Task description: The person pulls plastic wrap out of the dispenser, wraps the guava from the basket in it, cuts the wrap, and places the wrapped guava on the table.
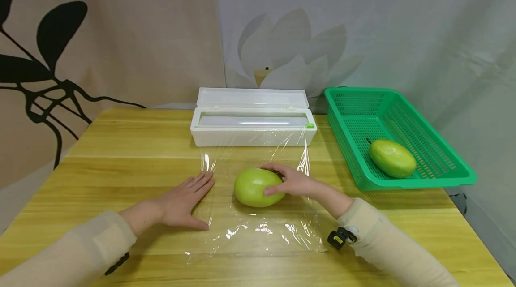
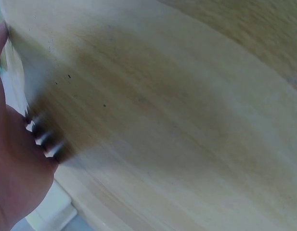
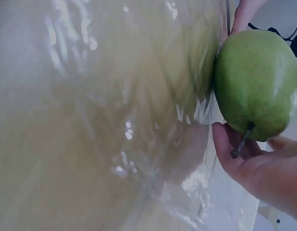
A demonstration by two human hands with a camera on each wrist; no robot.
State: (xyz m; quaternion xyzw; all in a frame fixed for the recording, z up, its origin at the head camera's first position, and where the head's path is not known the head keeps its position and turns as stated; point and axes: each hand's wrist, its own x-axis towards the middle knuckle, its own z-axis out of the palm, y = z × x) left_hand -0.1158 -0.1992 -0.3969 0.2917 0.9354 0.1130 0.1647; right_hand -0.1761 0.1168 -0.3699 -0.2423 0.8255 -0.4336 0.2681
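Note:
A sheet of clear plastic wrap lies over the wooden table, drawn out from the white dispenser box. On the middle of the sheet sits a green pear. My right hand grips the pear's right end between thumb and fingers. In the right wrist view the pear shows a dark stem pointing toward that palm. Flat, with fingers spread, my left hand rests at the sheet's left edge. The left wrist view shows this hand at its left side, beside the wood surface.
The box's lid stands raised at the back, and a wrap roll shows inside; a small green slider sits at its right front edge. To the right, a green plastic basket holds another pear. A printed curtain hangs behind.

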